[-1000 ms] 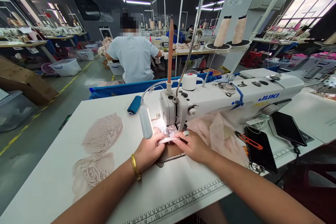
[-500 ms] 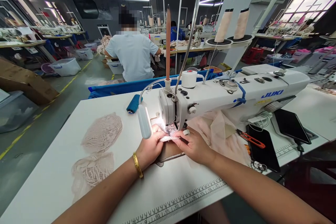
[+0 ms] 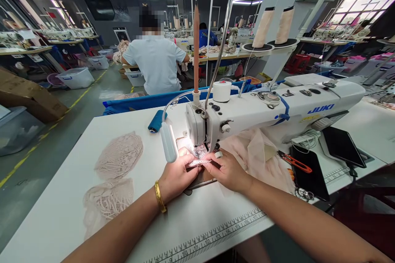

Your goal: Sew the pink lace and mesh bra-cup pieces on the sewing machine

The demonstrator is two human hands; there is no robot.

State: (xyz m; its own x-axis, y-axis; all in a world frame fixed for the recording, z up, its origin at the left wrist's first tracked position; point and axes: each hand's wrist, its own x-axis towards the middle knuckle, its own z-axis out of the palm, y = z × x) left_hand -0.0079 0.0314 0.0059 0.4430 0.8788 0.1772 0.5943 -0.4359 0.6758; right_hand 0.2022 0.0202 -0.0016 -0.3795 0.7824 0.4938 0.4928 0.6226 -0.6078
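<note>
Just in front of the needle area of a white sewing machine (image 3: 247,111), a narrow strip of pale lace fabric (image 3: 195,163) is pinched between both hands. My left hand (image 3: 179,172), with a gold bangle at the wrist, is closed on the strip's left end. My right hand (image 3: 230,171) grips its right end between thumb and fingers, close beside the presser foot. The fingertips nearly meet under the machine's lamp (image 3: 169,143). Exactly how the strip lies under the foot is hidden. More sheer beige fabric (image 3: 256,152) is bunched behind my right hand.
Two lace pieces (image 3: 120,155) lie on the table's left side. A teal thread spool (image 3: 157,121) rests near the back edge. At right are orange-handled thread snips (image 3: 296,162), a black tablet-like slab (image 3: 310,176) and cables. Another person (image 3: 154,63) sits ahead, back turned.
The lace strip has turned slightly between my fingers, and my left hand has shifted a little. My right hand stays almost in place. The whole view has moved slightly.
</note>
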